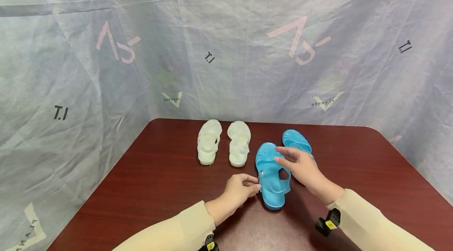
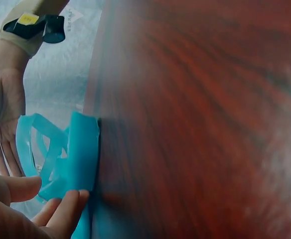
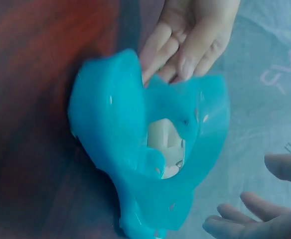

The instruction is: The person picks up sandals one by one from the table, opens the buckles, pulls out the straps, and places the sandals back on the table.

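Observation:
A blue sandal (image 1: 271,180) lies flat on the table with its toe pointing away. My left hand (image 1: 235,191) is at its near left side by the buckle, fingertips touching the sole's edge; the left wrist view shows these fingers (image 2: 68,214) with the thumb beside the strap, not closed round it. Over the sandal's right side hovers my right hand (image 1: 301,165), thumb and fingers spread, holding nothing. In the right wrist view a gap separates those fingers (image 3: 257,204) from the strap. A second blue sandal (image 1: 296,139) stands behind, partly hidden by my right hand.
Two whitish sandals, one at the left (image 1: 208,155) and one beside it (image 1: 238,159), stand near the back of the dark red table (image 1: 159,188). A grey printed cloth (image 1: 240,58) hangs behind and around the table.

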{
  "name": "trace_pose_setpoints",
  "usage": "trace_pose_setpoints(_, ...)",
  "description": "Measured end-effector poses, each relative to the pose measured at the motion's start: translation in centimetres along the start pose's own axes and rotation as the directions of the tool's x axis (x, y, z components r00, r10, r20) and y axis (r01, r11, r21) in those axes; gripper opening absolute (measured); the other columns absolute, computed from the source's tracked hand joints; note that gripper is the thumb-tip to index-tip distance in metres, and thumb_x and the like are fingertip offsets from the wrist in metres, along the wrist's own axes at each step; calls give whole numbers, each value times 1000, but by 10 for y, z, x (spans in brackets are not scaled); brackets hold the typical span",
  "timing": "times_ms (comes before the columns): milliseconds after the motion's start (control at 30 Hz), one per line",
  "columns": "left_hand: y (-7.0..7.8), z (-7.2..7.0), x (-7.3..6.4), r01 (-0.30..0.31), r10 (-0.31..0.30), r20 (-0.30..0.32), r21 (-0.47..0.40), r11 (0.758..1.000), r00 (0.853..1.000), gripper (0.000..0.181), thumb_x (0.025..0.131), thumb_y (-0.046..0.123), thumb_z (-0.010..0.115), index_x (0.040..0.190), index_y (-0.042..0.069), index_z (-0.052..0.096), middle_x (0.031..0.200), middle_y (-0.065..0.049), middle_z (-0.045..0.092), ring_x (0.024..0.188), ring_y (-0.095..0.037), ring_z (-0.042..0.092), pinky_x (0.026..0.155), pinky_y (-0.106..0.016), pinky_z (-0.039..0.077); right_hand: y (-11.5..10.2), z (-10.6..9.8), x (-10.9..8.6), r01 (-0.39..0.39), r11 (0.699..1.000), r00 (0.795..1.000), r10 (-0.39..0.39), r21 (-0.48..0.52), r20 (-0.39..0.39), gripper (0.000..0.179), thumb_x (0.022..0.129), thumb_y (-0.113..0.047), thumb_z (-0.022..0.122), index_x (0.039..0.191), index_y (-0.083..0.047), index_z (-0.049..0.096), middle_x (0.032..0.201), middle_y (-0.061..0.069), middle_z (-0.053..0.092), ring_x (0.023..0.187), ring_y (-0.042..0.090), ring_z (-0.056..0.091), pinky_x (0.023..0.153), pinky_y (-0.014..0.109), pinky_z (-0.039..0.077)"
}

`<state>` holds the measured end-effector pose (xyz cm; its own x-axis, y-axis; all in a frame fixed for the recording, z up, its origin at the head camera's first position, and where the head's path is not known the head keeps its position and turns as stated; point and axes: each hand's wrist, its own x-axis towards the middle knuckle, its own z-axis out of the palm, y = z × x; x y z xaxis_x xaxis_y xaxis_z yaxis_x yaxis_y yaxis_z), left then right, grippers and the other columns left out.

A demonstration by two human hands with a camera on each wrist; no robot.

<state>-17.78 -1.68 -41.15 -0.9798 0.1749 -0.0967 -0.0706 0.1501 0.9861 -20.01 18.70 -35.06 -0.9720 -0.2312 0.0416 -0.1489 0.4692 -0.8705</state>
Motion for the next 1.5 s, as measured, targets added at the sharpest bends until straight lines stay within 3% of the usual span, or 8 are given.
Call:
trace_pose_setpoints(267,0,3,6,31,-27,40,-115,993,999,13,86,-1,69,97,-8,66,82,-16,71,77,-28,72,73,-37,60,11,2,29,60,997,992,-54,-48,111,55,95,-37,62,139,-6,52,142,17,51,131,35,49,101,49,47)
trace_pose_setpoints(433,-7,2,12,32,-28,28,-118,992,999,14,86,0,70,96,-8,67,81,-17,72,73,-28,73,70,-37,60,17,5,39,57,993,984,-38,-105,173,52,93,-42,63,135,-12,58,137,11,57,129,32,51,100,48,48)
trace_pose_setpoints(667,-9,-1,15,42,-38,42,-114,993,998,13,86,1,70,95,-8,66,79,-14,71,71,-27,73,68,-37,60,20,9,43,24,996,971,-4,-80,240,44,93,-39,64,127,-11,65,129,8,64,127,31,52,100,48,48)
trace_pose_setpoints(733,-7,-1,15,43,-38,46,-112,993,998,12,86,0,70,93,-8,66,78,-13,71,69,-24,72,68,-36,60,21,10,43,25,997,964,-4,-76,267,41,92,-37,65,123,-10,68,116,8,70,111,26,62,89,42,54)
trace_pose_setpoints(867,-5,-1,16,44,-41,37,-95,994,998,10,85,0,70,92,-7,66,77,-12,71,65,-18,71,67,-34,60,25,12,40,82,994,949,-58,-65,311,35,92,-31,66,116,-6,72,105,7,73,100,18,65,81,34,56)
trace_pose_setpoints(933,-6,-1,16,43,-41,28,-81,996,999,10,85,0,70,92,-6,67,78,-14,71,64,-18,70,66,-33,60,26,14,38,102,993,945,-79,-56,316,33,92,-29,66,114,-4,72,103,9,74,97,19,66,80,34,57)
trace_pose_setpoints(1000,-6,-2,15,42,-40,19,-65,997,999,11,85,1,71,93,-6,68,79,-15,72,65,-19,71,66,-33,60,27,16,36,123,991,943,-101,-51,318,34,93,-28,66,115,-3,71,112,11,72,110,24,64,87,37,56)
trace_pose_setpoints(1500,-6,-4,22,-2,1,-17,-22,1000,1000,8,81,-1,74,87,-5,71,73,-13,71,62,-16,69,64,-30,60,32,19,29,141,990,947,-129,-20,295,30,92,-25,67,110,-2,73,100,7,75,98,19,65,83,36,57)
